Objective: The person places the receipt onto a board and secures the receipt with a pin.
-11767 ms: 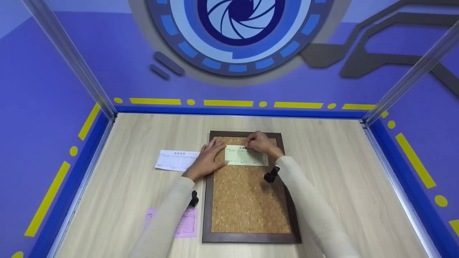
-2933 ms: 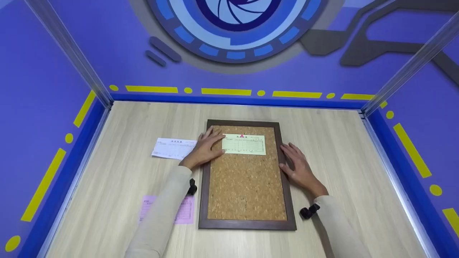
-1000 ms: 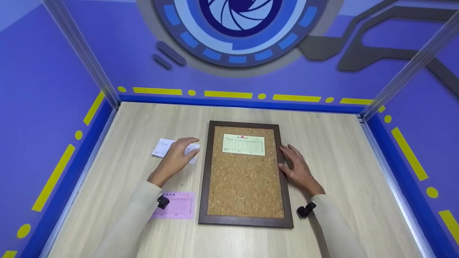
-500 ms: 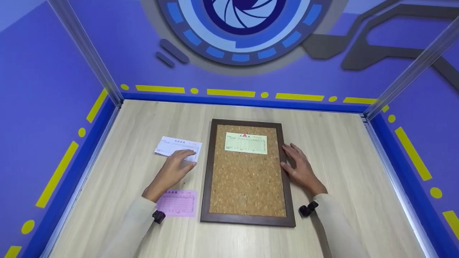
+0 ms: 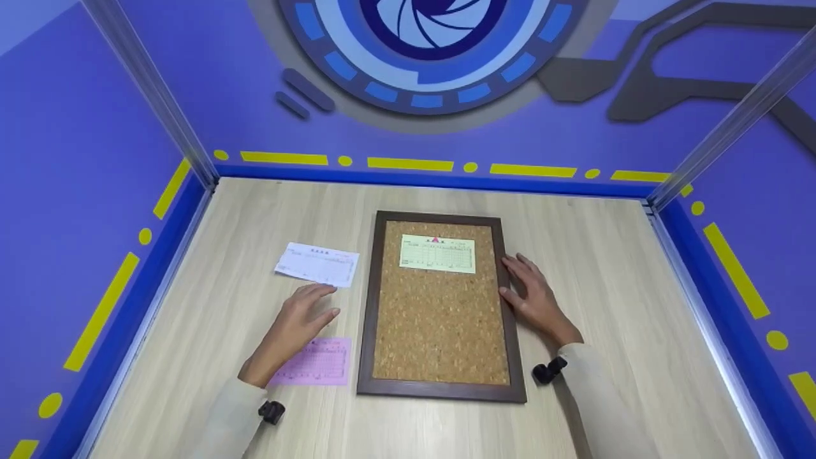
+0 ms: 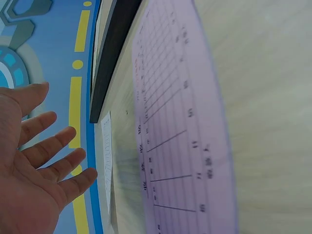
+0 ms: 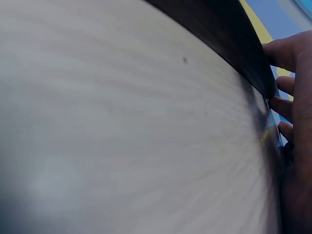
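Observation:
A cork board (image 5: 440, 325) in a dark brown frame lies on the table, and near its top a pale green slip (image 5: 438, 255) is fixed by a small red pin (image 5: 435, 240). My right hand (image 5: 534, 298) rests against the frame's right side, fingers relaxed. My left hand (image 5: 296, 325) hovers with spread, empty fingers over the table between a white slip (image 5: 319, 264) and a pink slip (image 5: 319, 363). In the left wrist view the open palm (image 6: 29, 180) faces the camera beside the printed pink slip (image 6: 170, 122). My left hand hides part of the pink slip.
The light wooden table (image 5: 593, 255) is bounded by a blue back wall (image 5: 414, 143) and side walls with yellow markings. A black wrist camera (image 5: 272, 412) sits on the left sleeve and another wrist camera (image 5: 548, 370) on the right.
My right hand left the green slip, now pinned, for the frame's right side. My left hand let go of the board, passed over the white slip and moved down toward the pink one.

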Available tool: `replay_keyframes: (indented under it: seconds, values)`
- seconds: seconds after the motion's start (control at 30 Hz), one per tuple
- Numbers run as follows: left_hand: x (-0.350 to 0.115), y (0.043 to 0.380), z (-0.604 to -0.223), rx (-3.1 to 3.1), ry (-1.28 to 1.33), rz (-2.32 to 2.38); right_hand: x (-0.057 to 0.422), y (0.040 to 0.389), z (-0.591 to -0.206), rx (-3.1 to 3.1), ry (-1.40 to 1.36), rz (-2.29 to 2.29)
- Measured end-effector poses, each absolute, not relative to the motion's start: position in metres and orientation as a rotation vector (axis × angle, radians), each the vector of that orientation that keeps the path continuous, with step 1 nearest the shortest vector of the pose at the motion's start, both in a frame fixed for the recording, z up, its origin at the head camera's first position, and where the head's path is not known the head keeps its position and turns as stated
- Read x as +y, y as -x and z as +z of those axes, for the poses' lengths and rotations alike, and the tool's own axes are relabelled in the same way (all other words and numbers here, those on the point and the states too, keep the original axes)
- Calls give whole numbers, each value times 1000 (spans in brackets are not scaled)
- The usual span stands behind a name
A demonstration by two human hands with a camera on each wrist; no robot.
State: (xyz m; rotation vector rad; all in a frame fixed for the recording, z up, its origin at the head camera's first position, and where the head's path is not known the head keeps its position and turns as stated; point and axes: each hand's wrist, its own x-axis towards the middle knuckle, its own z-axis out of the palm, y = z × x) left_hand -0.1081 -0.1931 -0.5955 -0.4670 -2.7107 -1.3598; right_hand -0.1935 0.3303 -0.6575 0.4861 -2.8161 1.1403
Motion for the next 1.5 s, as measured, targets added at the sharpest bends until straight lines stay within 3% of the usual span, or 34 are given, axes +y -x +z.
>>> replay_keyframes:
  seconds: [0.83, 1.5]
  values:
    - [-228, 50, -606, -2681, 274, -1370, 331, 193, -659, -2794, -503, 1161]
    - [-255, 34, -625, -2598, 180, -1352, 332, 192, -659, -2787, -505, 1155]
